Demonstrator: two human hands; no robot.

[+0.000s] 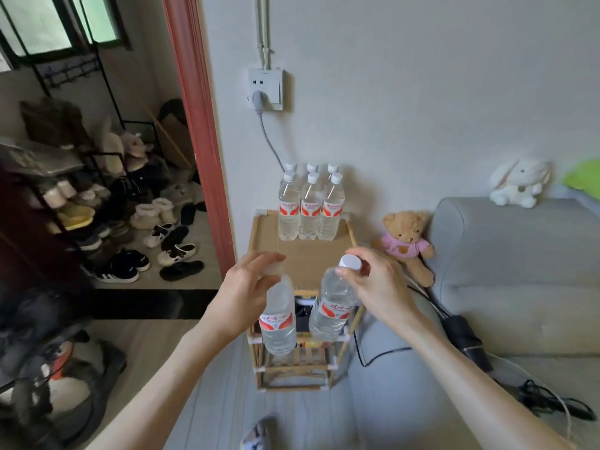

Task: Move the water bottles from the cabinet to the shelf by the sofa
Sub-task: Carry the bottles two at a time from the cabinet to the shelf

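Clear bottles (pixel 277 323) hanging by caps, fingers (pixel 259 264) above

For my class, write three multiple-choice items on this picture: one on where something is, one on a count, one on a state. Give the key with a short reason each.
1. Where does the teddy bear sit?
A. Between shelf and sofa
B. On the shoe rack
C. On the shelf top

2. How many bottles stand on the shelf?
A. Two
B. Six
C. Ten

3. What is the left hand doing?
A. Hanging idle
B. Pressing the wall socket
C. Gripping a bottle by its neck

Key: 1 A, it leans against the sofa arm beside the shelf. 2 B, two rows of three standing bottles. 3 C, fingers curl round the left bottle.
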